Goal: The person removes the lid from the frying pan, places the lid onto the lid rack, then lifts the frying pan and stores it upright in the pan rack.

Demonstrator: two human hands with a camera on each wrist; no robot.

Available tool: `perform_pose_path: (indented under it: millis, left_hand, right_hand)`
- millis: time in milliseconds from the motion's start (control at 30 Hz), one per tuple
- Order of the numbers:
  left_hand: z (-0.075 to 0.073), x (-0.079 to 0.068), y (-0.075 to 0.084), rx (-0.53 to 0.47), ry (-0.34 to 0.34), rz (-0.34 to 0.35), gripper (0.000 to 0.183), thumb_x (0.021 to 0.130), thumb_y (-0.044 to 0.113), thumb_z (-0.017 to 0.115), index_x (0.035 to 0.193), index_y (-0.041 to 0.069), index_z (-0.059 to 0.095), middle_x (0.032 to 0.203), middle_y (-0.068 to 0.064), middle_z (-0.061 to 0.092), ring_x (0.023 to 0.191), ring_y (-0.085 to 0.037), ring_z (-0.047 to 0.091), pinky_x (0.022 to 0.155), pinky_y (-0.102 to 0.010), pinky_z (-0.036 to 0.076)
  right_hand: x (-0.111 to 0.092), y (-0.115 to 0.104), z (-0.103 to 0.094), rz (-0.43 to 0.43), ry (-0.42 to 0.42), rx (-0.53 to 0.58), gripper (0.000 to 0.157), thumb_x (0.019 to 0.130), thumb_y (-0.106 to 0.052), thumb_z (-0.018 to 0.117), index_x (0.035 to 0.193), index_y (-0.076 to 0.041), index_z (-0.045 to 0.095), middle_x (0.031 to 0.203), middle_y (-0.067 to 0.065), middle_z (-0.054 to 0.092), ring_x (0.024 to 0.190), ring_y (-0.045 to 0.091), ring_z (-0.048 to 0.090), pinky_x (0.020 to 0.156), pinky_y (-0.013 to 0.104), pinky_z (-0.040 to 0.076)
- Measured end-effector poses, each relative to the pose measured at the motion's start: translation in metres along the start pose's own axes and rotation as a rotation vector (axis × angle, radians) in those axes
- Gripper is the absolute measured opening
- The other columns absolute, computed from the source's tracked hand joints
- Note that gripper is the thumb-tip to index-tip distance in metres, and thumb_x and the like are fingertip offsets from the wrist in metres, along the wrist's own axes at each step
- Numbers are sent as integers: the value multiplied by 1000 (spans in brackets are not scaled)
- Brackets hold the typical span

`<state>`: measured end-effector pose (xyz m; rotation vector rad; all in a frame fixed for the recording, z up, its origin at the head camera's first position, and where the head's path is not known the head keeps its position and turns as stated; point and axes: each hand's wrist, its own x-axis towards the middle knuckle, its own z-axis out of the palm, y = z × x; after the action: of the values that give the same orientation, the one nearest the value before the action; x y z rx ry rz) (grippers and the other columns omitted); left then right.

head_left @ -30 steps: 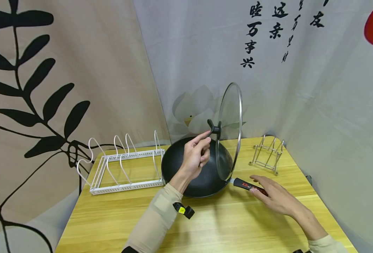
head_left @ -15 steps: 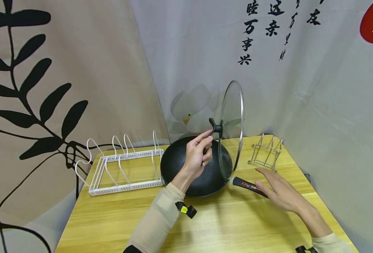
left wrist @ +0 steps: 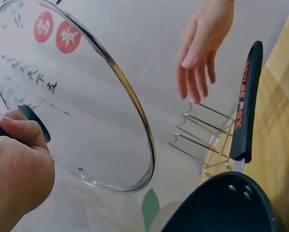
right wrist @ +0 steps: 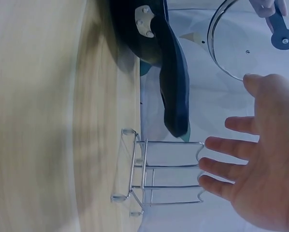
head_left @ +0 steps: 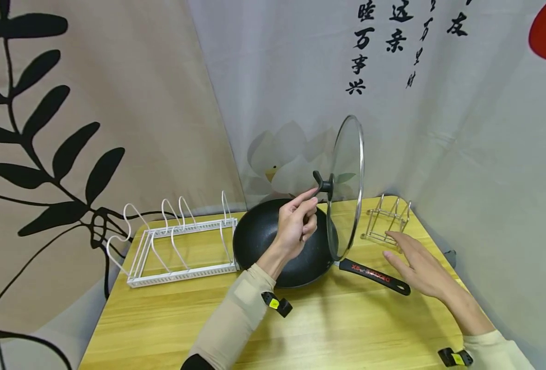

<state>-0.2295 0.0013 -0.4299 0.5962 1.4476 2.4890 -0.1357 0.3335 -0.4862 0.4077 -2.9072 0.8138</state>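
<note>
My left hand point(head_left: 296, 226) grips the black knob point(head_left: 324, 185) of a round glass lid point(head_left: 348, 205) with a metal rim. The lid stands on edge in the air, over the right side of a black wok point(head_left: 259, 236). In the left wrist view the lid point(left wrist: 147, 145) hangs apart from the wok. My right hand point(head_left: 421, 267) is held with fingers extended, beyond the end of the wok handle point(head_left: 375, 276) and near a small metal wire rack point(head_left: 386, 221). Nothing is in the right hand point(right wrist: 260, 159), as the right wrist view shows.
A white rack point(head_left: 182, 275) with several upright loops stands at the left, right beside the wok. The wooden table point(head_left: 347, 329) backs onto a printed curtain point(head_left: 162, 103), with another curtain side at the right.
My left hand has carried the lid slightly right. My right hand has moved away from the wok handle, right and back toward the wire rack, leaving the handle's end in sight.
</note>
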Motion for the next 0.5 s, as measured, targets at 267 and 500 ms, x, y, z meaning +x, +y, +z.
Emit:
perform_pose_path:
  millis: [267, 500]
  left_hand:
    - [9, 5, -6, -29, -19, -22, 54, 116, 20, 58, 168, 4, 51, 74, 13, 44, 46, 2, 35, 42, -15, 29]
    - [16, 9, -14, -53, -25, -45, 54, 115, 19, 58, 167, 3, 52, 74, 13, 46, 46, 2, 35, 42, -15, 28]
  right_hand:
    - [6, 10, -10, -1, 88, 12, 64, 120, -33, 55, 173, 0, 38, 174, 37, 40, 158, 66, 36, 119, 86, 34]
    - [11, 20, -13, -20, 165, 12, 64, 119, -29, 56, 173, 1, 37, 172, 41, 39, 155, 68, 37, 117, 88, 33]
